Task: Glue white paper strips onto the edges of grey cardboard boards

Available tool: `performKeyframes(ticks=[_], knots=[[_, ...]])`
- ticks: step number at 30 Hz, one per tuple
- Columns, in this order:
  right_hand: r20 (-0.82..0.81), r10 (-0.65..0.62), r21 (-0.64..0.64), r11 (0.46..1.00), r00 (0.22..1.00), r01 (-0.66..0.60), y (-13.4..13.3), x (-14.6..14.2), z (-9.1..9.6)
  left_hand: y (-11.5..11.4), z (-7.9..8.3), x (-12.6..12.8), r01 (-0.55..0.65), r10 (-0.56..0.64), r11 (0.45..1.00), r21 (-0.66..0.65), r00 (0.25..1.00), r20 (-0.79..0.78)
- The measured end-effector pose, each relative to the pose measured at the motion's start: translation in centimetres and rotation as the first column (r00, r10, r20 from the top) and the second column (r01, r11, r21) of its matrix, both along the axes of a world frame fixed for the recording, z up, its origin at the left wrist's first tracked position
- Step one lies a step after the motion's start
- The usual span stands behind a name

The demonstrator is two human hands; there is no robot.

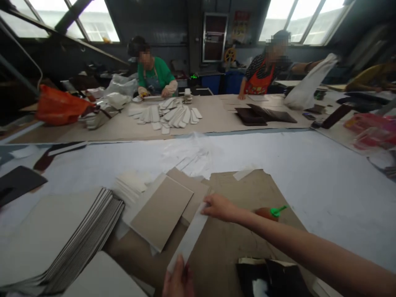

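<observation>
My right hand point(220, 207) reaches forward and pinches the far end of a long white strip point(189, 238). My left hand point(178, 279) grips the strip's near end at the bottom edge of the view. The strip lies slanted over a brown cardboard sheet point(235, 247). Just left of it rests a grey board point(162, 211) on top of other boards. An orange glue bottle with a green nozzle point(271, 212) lies behind my right forearm.
A fanned stack of grey boards point(74, 235) fills the left. Thin white strips point(130, 183) lie beyond the boards. A dark piece point(266, 278) sits at bottom right. Two people work at the far table among white strips point(168, 115) and dark sheets point(262, 115).
</observation>
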State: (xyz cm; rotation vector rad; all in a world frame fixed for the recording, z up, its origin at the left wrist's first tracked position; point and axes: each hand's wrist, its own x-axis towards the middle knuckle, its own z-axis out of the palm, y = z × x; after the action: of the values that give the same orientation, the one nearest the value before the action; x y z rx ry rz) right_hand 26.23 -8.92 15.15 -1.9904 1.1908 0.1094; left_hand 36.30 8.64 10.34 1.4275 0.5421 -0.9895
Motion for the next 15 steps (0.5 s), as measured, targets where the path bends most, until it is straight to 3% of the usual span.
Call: performKeyframes(ticks=[5, 10, 15], knots=[[-0.117, 0.064, -0.165, 0.983, 0.991, -0.083, -1.4, 2.5, -1.7, -1.8, -0.6, 0.7, -0.150, 0.151, 0.987, -0.058, 0.989, 0.009], [-0.221, 0.100, -0.218, 0.965, 0.970, -0.149, -2.9, 4.8, -4.3, -3.5, -2.9, 1.9, -0.239, 0.240, 0.968, -0.076, 0.971, 0.002], [-0.267, 0.075, -0.248, 0.958, 0.961, -0.143, -3.2, 5.2, -6.1, -3.9, -4.5, 2.8, -0.297, 0.297, 0.955, -0.031, 0.955, -0.003]])
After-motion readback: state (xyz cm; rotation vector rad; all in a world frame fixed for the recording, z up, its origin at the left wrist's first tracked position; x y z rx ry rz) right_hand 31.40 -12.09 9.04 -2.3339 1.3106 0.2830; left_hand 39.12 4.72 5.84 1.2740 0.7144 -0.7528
